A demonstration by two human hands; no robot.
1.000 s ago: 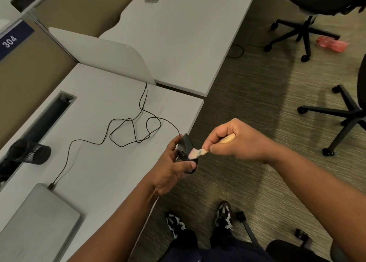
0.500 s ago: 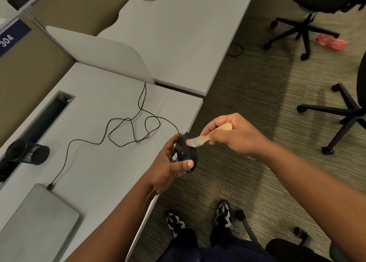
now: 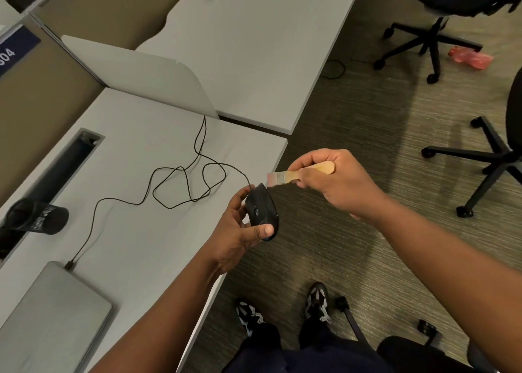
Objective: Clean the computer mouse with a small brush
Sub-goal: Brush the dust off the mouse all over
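Observation:
My left hand (image 3: 236,231) grips a black wired computer mouse (image 3: 261,210) just past the desk's right edge, thumb across its near end, top side facing me. My right hand (image 3: 339,179) holds a small brush (image 3: 299,173) by its light wooden handle. The pale bristles point left and hover at the mouse's far tip, where the cord comes out; contact there is unclear. The black mouse cord (image 3: 180,183) loops over the grey desk (image 3: 135,231) and runs to a closed silver laptop (image 3: 50,322).
A black mesh pen cup (image 3: 36,216) lies on its side by the cable slot (image 3: 56,175). A grey divider panel (image 3: 141,73) separates a second desk (image 3: 260,48). Office chairs (image 3: 440,14) stand on the carpet at right; my shoes (image 3: 317,302) are below.
My right hand has swept the brush upward along the mouse, from its middle to its far tip. My left hand has turned the mouse slightly, showing more of its top.

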